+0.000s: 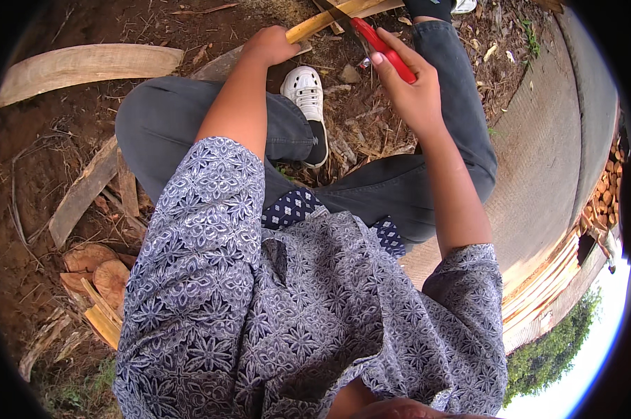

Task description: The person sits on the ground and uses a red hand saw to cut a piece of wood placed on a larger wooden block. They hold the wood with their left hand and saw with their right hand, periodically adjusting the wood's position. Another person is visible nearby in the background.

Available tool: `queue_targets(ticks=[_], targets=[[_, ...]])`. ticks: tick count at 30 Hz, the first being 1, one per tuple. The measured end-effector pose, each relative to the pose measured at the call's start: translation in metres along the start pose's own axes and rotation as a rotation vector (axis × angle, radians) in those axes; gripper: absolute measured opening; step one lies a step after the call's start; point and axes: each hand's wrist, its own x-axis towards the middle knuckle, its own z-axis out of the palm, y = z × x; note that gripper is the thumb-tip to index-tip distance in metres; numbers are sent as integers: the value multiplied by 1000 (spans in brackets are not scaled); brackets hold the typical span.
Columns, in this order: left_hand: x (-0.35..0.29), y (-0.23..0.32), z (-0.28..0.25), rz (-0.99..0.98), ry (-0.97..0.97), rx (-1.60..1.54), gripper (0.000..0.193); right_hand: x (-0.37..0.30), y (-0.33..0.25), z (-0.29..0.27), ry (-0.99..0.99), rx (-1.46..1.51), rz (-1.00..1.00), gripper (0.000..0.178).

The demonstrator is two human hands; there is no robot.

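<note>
My left hand (268,47) is closed round the near end of a narrow yellowish wooden strip (317,25), which runs up and right to the top edge of the view. In my right hand (414,87) is a handsaw (368,33), gripped by its red handle. Its dark blade points up and left and meets the strip near the top edge. Whether the teeth are in the wood cannot be made out. A flatter weathered board (221,64) lies below my left hand.
My white shoe (304,91) stands just below the strip, between my bent legs. A curved plank (92,68) lies at the left, with boards (85,192) and cut log rounds (111,279) nearer me. Wood chips litter the soil. At the right is a large grey-brown surface (539,153).
</note>
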Motion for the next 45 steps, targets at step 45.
queue_targets(ticks=[45], targets=[[-10,10,-24,-78,99,139,75,-5,41,16,194,67,-172,36]])
